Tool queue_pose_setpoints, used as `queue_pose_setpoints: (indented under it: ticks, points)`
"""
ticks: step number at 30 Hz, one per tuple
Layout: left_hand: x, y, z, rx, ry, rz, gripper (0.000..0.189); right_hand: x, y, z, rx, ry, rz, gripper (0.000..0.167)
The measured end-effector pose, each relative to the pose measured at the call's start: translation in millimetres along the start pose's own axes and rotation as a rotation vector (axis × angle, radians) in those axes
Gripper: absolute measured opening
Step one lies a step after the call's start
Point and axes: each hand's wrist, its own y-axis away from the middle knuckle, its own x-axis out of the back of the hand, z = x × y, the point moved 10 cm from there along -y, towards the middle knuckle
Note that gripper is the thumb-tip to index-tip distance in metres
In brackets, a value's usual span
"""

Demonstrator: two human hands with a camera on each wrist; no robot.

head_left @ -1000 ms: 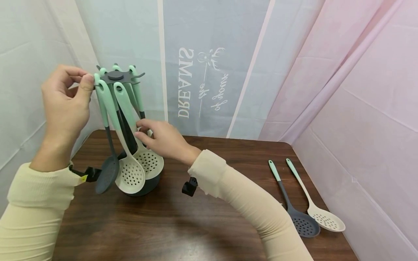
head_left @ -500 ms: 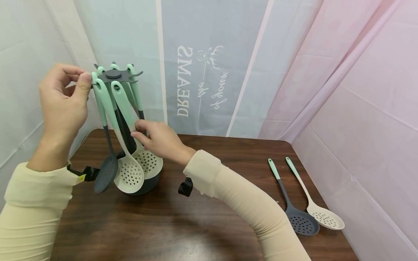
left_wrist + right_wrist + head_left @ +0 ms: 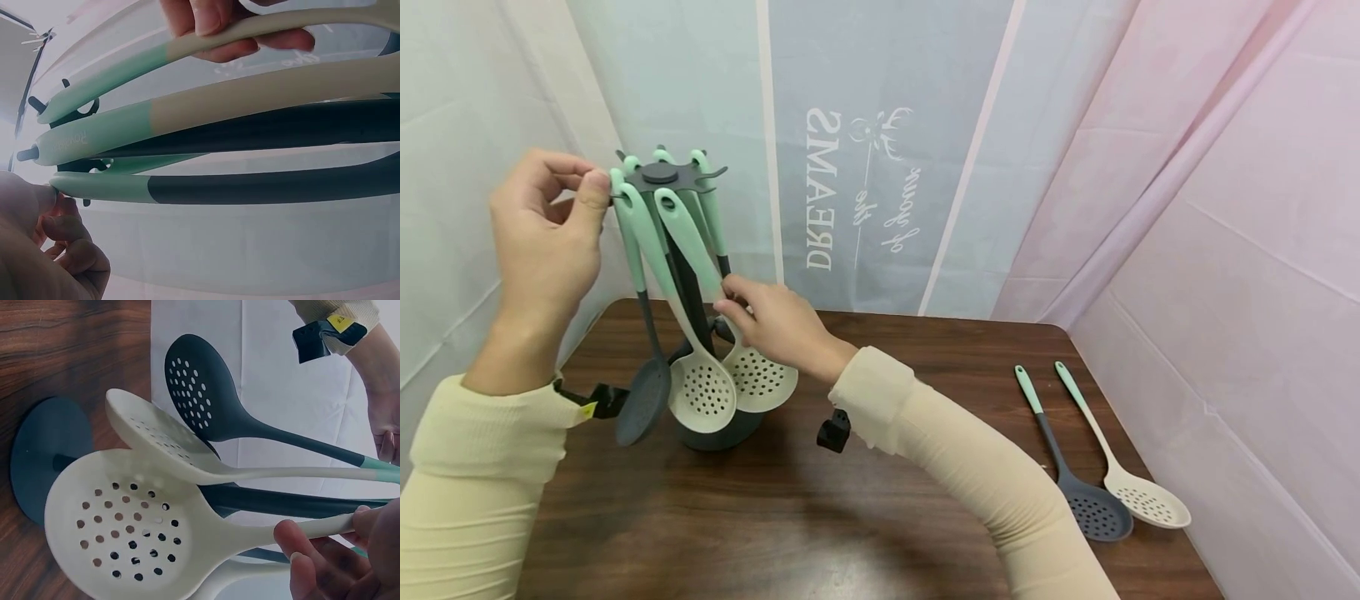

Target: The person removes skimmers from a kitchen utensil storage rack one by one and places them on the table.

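Observation:
A dark rotating utensil rack [image 3: 661, 173] carries several kitchen tools by their mint-green handle ends. At its left side my left hand [image 3: 546, 221] pinches a hook arm, right at the handle end of a dark skimmer [image 3: 203, 394]. My right hand [image 3: 778, 321] grips the cream shaft of a perforated skimmer [image 3: 763, 379], just below its green handle. That skimmer's top still hangs on a hook, and its head tilts out to the right. A second cream skimmer [image 3: 702, 392] hangs between the two, its head overlapping the round base [image 3: 718, 437] in the head view.
On the right of the brown wooden table [image 3: 880, 508] lie a dark slotted turner [image 3: 1097, 510] and a cream slotted turner [image 3: 1146, 500], side by side. Pale cloth walls [image 3: 1240, 333] stand around the table.
The right hand's fingers have closed round the cream skimmer's shaft, and its head has swung out to the right. My left hand has kept its hold, shifting slightly left with the rack.

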Motion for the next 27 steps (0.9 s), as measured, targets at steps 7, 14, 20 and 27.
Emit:
queue_pose_setpoints:
  ticks: [7,14,20,27]
  points:
    - [0.4,1.0,0.0,0.007,-0.013,0.002,0.01,6,7.2,3,0.009,-0.023,0.001,0.019]
    - [-0.3,1.7,1.9,0.006,-0.026,-0.003,0.009,13,15.4,5,0.006,0.008,0.003,0.018]
    - [-0.5,2.1,2.9,0.004,-0.02,-0.004,0.009,12,18.6,3,0.025,-0.039,-0.009,0.018]
    - [-0.8,2.3,3.3,0.001,-0.015,-0.002,0.009,6,20.8,-5,0.072,-0.085,-0.019,0.016]
